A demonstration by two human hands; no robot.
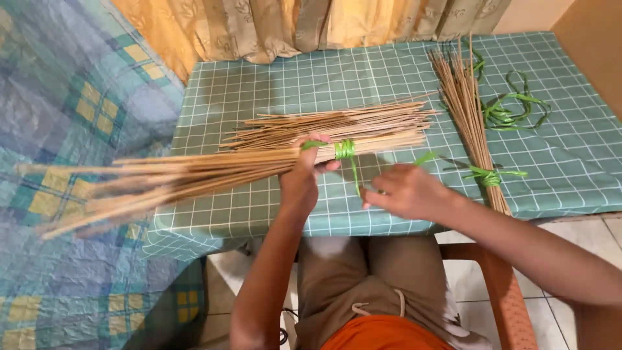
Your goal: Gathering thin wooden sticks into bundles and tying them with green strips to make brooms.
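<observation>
My left hand (306,170) grips a long bundle of thin tan sticks (214,167) just left of the green ribbon (344,150) wound around it. The bundle's thick end juts out past the table's left edge. My right hand (405,191) pinches the loose ends of that green ribbon, pulling them out to the right of the bundle. A loose fan of more sticks (337,122) lies on the table behind the bundle.
A second stick bundle tied with green ribbon (473,116) lies on the right of the table, with loose green ribbon strands (512,107) beside it. The table has a teal checked cloth (272,84). A patterned bedcover (71,97) is at left, curtains (291,23) behind.
</observation>
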